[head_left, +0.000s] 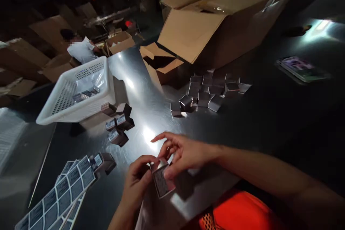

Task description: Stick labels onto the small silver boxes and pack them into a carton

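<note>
Holding one small box [161, 179] pinched between left hand [138, 181] and right hand [183, 154] over the steel table [269, 122], label going on. Label sheets [61, 190] lie left; a few labelled boxes [118, 127] look done, the bare pile [210, 91] farther back isn't. White basket [78, 93] and big carton [215, 25] behind, nothing blocking.

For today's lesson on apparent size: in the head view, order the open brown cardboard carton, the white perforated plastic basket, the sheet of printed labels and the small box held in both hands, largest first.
1. Open brown cardboard carton
2. White perforated plastic basket
3. Sheet of printed labels, close to the basket and nearer the camera, so unsure
4. Small box
</note>
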Tool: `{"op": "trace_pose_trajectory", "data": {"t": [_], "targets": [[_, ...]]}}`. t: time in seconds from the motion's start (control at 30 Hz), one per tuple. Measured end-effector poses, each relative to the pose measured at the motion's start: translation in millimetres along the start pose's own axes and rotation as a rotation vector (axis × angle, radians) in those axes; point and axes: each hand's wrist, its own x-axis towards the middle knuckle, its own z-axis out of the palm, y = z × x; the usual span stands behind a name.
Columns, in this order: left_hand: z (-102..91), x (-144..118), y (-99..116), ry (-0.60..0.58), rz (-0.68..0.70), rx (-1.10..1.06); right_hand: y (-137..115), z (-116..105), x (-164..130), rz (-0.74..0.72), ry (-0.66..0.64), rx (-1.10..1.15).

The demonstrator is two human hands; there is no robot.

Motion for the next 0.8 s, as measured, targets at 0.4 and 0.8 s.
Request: {"op": "trace_pose_trajectory", "data": {"t": [0.4,0.8], "targets": [[-9.2,15,-3,0.468,-0.17,0.415,-49,-56,-29,-0.268,0.545,-1.223],[3.9,11,8,0.469,-0.079,0.757,14,32,7,-0.442,0.104,-1.199]]}}
